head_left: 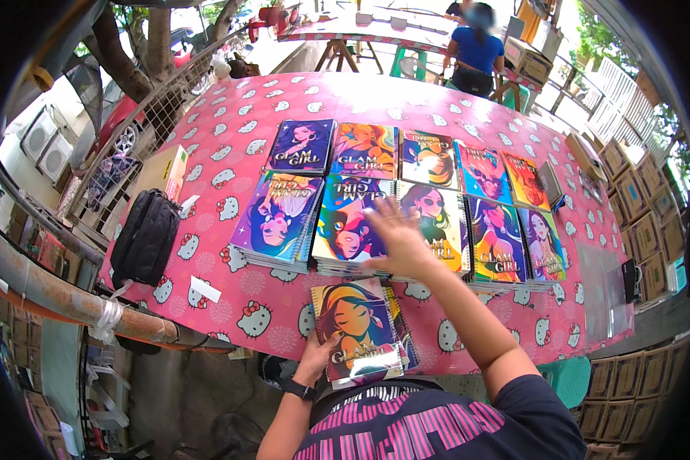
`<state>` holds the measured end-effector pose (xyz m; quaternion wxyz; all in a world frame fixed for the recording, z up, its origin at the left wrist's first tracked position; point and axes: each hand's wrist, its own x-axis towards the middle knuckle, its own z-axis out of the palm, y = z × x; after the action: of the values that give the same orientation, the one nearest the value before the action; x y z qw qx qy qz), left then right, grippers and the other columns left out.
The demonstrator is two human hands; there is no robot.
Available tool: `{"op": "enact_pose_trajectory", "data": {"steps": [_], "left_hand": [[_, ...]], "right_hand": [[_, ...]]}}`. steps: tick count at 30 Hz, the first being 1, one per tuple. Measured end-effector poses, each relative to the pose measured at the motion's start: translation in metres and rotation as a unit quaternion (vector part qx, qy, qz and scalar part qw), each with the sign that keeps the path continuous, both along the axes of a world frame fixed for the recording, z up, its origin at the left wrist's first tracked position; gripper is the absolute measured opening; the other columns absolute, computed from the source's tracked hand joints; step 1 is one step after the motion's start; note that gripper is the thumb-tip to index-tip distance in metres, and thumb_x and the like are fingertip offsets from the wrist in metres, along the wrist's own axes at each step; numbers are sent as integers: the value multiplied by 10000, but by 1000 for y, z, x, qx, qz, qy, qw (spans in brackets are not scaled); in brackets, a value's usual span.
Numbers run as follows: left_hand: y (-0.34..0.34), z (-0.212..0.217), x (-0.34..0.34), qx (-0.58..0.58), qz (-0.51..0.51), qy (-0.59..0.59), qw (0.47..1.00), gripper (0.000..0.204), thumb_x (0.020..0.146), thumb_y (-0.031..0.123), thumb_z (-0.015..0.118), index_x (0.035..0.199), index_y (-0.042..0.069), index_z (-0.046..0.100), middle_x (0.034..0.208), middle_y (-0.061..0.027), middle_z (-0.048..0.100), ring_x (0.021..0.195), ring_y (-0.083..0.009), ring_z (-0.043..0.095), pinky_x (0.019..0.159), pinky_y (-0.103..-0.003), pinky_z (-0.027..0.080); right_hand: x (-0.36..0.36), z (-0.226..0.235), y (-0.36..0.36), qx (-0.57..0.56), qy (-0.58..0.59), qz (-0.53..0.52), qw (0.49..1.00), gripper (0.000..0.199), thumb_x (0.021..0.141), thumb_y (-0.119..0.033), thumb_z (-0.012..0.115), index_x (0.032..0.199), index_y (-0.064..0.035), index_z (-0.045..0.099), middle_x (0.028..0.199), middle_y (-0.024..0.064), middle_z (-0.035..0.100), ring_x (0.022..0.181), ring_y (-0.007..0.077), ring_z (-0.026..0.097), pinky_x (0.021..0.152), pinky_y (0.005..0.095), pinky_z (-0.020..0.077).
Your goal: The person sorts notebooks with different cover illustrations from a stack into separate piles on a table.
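Close to my body, my left hand (317, 357) grips the left edge of a small pile of spiral notebooks (357, 316). The top cover shows an illustrated face in dark blue, orange and cream, and other covers stick out at its right side. My right hand (397, 236) reaches forward with fingers spread over the front row, at the right side of a blue and purple notebook stack (350, 227). Whether its fingertips touch the covers I cannot tell. Beside it lies a cream-coloured notebook stack (437, 218), and at the left a light-blue one (274, 216).
A pink patterned tablecloth (230, 299) covers the table. Further notebooks (364, 149) form a back row. A black bag (146, 234) and a cardboard box (163, 175) stand left; stacked cartons (642, 203) fill the right. Another person (477, 54) is at a far table.
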<state>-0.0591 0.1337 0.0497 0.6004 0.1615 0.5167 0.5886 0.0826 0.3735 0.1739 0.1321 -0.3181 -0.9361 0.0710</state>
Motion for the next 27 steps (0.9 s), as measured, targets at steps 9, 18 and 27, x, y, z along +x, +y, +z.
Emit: {"op": "enact_pose_trajectory", "data": {"steps": [9,18,27], "left_hand": [[-13,41,-61,49,-55,-208,975,548,923,444,472,1268,21,429,1182,-118,565,1036,-224,580,889,-363,476],[-19,13,-60,-24,-4,114,993,501,765,145,727,1178,10,479,1028,-70,599,898,-165,584,788,-305,487],[-52,-13,-98,-1,51,-20,998,655,864,520,546,1269,19,432,1135,-78,590,985,-198,581,865,-322,467]], "right_hand": [[3,-16,-97,38,-41,256,965,631,677,-160,650,1275,-65,474,1301,116,498,1208,251,471,1051,358,344],[-86,-11,137,234,53,-48,970,533,785,-337,650,1236,-81,528,1272,161,521,1203,312,476,977,394,404],[-71,47,86,184,194,26,963,125,828,-127,511,863,-101,628,754,125,642,685,302,640,584,407,505]]}}
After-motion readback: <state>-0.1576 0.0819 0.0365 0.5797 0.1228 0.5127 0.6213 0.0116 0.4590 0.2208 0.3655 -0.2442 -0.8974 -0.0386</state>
